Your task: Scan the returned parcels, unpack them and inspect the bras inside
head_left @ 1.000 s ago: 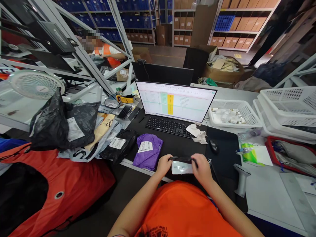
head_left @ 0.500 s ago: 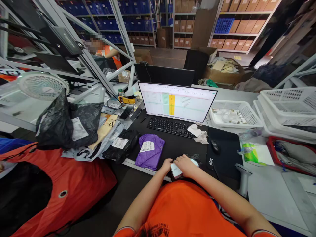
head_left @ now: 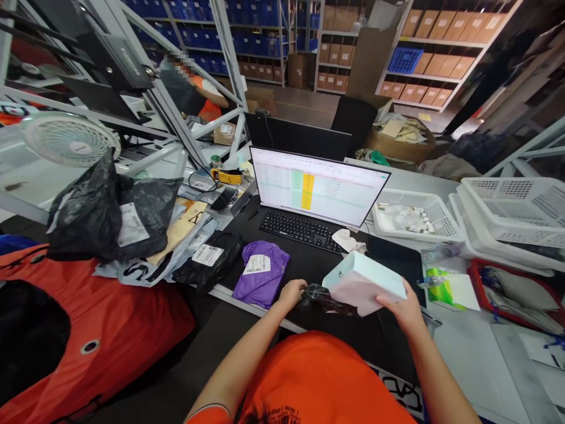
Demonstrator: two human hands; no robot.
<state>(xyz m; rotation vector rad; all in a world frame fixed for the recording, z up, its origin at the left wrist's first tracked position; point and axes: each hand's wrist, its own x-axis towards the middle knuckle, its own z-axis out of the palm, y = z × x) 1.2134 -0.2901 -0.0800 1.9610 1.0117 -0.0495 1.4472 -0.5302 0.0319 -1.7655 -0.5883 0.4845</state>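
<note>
My right hand (head_left: pixel 404 303) grips the right end of a pale blue and pinkish-white box (head_left: pixel 368 280), tilted above the desk mat. A black plastic bag (head_left: pixel 324 297) lies crumpled below the box's left end, and my left hand (head_left: pixel 293 292) is closed on its left edge. Left of that hand rests a purple parcel (head_left: pixel 262 274) with a white label. Farther left sits a black labelled parcel (head_left: pixel 209 259). Behind the box are a white crumpled tissue (head_left: pixel 348 240) and the keyboard (head_left: pixel 300 229). The mouse is hidden behind the box.
A monitor (head_left: pixel 318 185) stands at the back of the desk. White baskets (head_left: pixel 441 218) and a red tray (head_left: pixel 516 294) are at right. Black bags (head_left: pixel 150 212) pile up at left above a large red sack (head_left: pixel 132 341). A co-worker (head_left: pixel 207 97) sits beyond the frame.
The box has come out of the black bag and risen to the right in my right hand. My left hand stays low with the bag. The view has shifted slightly.
</note>
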